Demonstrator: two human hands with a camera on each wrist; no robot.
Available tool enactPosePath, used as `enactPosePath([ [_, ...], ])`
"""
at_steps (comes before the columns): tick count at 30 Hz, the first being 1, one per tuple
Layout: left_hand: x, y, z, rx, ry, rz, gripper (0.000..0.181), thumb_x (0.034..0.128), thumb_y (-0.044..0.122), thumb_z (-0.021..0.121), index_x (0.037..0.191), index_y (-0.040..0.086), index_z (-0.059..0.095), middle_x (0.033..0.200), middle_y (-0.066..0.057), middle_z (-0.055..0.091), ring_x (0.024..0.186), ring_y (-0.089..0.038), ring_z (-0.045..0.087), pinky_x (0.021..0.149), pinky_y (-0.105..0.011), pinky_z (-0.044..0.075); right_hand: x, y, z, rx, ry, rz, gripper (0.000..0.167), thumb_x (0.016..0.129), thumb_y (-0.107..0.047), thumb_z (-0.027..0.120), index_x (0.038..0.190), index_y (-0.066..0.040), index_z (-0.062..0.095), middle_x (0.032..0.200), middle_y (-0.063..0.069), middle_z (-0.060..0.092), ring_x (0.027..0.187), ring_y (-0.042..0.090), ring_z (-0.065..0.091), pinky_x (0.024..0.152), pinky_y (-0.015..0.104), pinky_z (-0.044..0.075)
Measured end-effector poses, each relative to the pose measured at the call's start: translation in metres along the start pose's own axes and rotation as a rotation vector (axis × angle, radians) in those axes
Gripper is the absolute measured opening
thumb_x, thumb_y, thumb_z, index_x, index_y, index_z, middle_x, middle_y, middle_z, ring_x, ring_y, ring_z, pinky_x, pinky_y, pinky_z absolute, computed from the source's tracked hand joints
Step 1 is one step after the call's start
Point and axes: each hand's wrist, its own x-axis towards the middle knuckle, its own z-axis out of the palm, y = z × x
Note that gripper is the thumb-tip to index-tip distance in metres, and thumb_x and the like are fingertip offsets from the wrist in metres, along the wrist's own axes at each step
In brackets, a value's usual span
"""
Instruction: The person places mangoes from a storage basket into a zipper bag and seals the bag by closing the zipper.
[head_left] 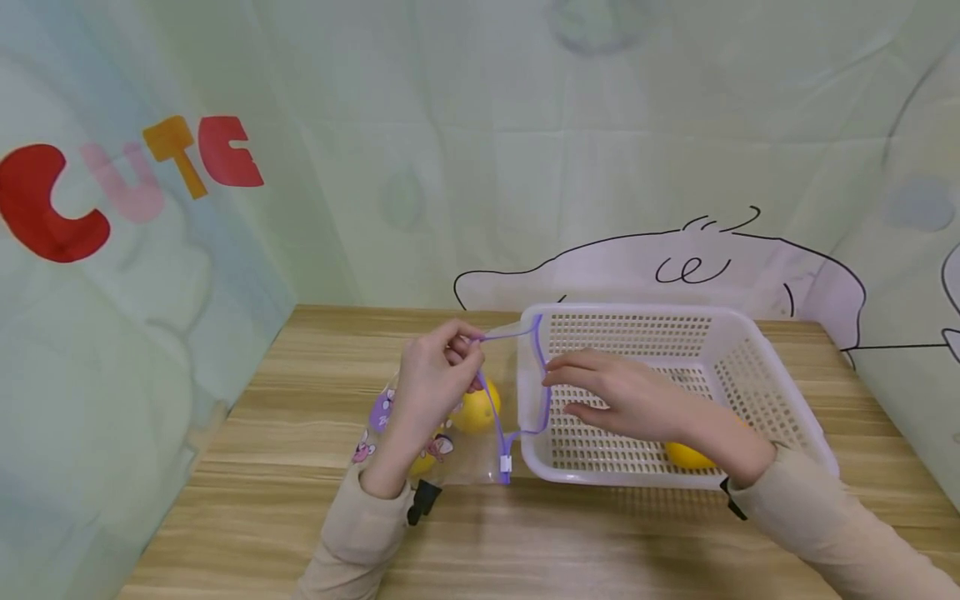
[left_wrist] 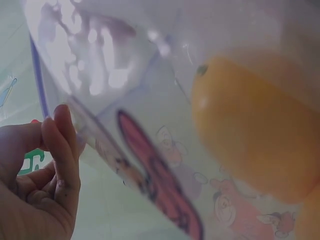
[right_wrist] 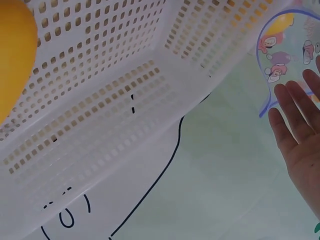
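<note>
A clear zip bag with cartoon prints and a purple-edged mouth [head_left: 546, 408] lies left of the basket, its mouth spread wide toward the basket. My left hand [head_left: 438, 367] pinches the bag's edge between thumb and fingers, also seen in the left wrist view, the hand [left_wrist: 50, 175] at lower left. Inside the bag are yellow fruits, one [head_left: 477, 407] near the mouth, another [left_wrist: 250, 125] large in the left wrist view. My right hand [head_left: 630, 396] is above the basket's left part, fingers extended by the bag's far edge; whether they touch it, I cannot tell.
A white perforated basket [head_left: 630, 477] stands on the wooden table [head_left: 300, 517] right of the bag. One yellow fruit [head_left: 686, 455] lies in its front part, partly under my right forearm. Behind the table hangs a printed cloth [head_left: 360, 208].
</note>
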Motion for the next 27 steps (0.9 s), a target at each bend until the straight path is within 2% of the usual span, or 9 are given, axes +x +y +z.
enactPosePath([
  [7, 0.000, -0.001, -0.002, -0.011, 0.002, -0.007, 0.012, 0.0865, 0.003, 0.060, 0.094, 0.004, 0.069, 0.072, -0.009, 0.065, 0.050, -0.013, 0.061, 0.045, -0.024, 0.052, -0.006, 0.004, -0.001, -0.021, -0.020, 0.024, 0.037, 0.085, -0.022, 0.070, 0.120, -0.012, 0.064, 0.127, 0.006, 0.063, 0.118, 0.024, 0.060, 0.099, 0.042, 0.051],
  [18, 0.000, -0.001, -0.004, 0.002, 0.008, -0.007, 0.012, 0.0865, 0.005, 0.060, 0.093, 0.005, 0.070, 0.071, -0.007, 0.065, 0.050, -0.012, 0.059, 0.044, -0.023, 0.051, -0.013, 0.009, -0.001, -0.049, -0.004, -0.021, 0.035, 0.084, -0.019, 0.071, 0.118, -0.012, 0.064, 0.122, 0.003, 0.065, 0.113, 0.022, 0.062, 0.096, 0.040, 0.053],
  [27, 0.000, -0.001, -0.005, -0.005, 0.009, -0.009, 0.012, 0.0864, 0.004, 0.060, 0.093, 0.005, 0.070, 0.071, -0.008, 0.064, 0.049, -0.012, 0.059, 0.044, -0.024, 0.052, -0.023, 0.015, -0.001, -0.065, -0.052, 0.007, 0.035, 0.083, -0.019, 0.072, 0.117, -0.015, 0.065, 0.120, 0.000, 0.066, 0.112, 0.019, 0.063, 0.096, 0.037, 0.054],
])
